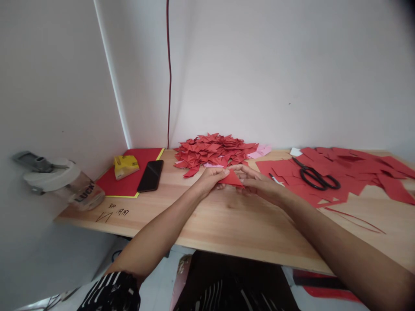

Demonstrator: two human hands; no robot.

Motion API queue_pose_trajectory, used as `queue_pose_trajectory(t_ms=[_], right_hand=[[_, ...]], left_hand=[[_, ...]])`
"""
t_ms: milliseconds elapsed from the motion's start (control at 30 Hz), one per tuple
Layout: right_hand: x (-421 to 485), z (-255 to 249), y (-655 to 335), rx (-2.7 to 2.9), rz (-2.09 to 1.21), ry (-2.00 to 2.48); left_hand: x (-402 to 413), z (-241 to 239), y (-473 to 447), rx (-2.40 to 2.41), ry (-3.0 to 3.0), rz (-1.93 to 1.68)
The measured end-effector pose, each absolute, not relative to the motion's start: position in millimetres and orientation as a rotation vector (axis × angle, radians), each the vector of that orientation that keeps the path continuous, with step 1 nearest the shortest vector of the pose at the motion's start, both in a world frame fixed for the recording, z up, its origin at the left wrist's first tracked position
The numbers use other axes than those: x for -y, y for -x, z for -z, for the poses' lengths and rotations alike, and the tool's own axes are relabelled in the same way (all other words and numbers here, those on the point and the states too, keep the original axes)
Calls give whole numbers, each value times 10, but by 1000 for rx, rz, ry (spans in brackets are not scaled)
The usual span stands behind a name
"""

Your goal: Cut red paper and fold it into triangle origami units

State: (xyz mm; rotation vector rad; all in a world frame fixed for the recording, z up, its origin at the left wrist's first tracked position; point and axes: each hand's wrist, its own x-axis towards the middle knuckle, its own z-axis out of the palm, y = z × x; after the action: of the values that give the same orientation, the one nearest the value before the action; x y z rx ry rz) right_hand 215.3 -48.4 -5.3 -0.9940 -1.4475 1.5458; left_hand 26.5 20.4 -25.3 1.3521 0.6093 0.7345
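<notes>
A small piece of red folded paper (pixel 231 179), triangular in outline, is held just above the wooden table, between my hands. My left hand (pixel 211 179) pinches its left side, the thumb on top. At the right edge, the curved fingers of my right hand (pixel 252 178) grip the paper; some fingertips are hidden behind it. Just beyond my hands lies a heap of folded red paper pieces (pixel 210 149), with a few pink pieces (pixel 260 150) among them.
On the right, black-handled scissors (pixel 316 176) and a pen (pixel 275 179) lie on loose red paper sheets (pixel 343 166). To the left are a black phone (pixel 151 176), a yellow packet (pixel 126 166) on a red sheet (pixel 113 186), and a lidded bottle (pixel 76 190). A wall stands behind the table (pixel 207 224).
</notes>
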Motion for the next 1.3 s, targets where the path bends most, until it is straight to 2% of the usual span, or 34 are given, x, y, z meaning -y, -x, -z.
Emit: queue_pose_trajectory(t_ms=[467, 667, 833, 933, 1100, 1300], right_hand=[[370, 236, -2143, 1665, -1022, 1097], [329, 251, -2282, 1705, -983, 1210], [360, 241, -2284, 1866, -791, 1312], [410, 184, -2205, 1908, -559, 1392], [457, 141, -2140, 2012, 84, 1263], [524, 141, -2024, 2260, 373, 1222]], left_hand=[[-98, 210, -313, -670, -1445, -596], [-86, 111, -310, -664, -1398, -574], [-133, 185, -266, -748, -1722, -585], [-171, 276, -271, -821, -1786, -606], [-170, 250, -305, -994, -1612, -702], [-137, 178, -307, -937, -1324, -735]])
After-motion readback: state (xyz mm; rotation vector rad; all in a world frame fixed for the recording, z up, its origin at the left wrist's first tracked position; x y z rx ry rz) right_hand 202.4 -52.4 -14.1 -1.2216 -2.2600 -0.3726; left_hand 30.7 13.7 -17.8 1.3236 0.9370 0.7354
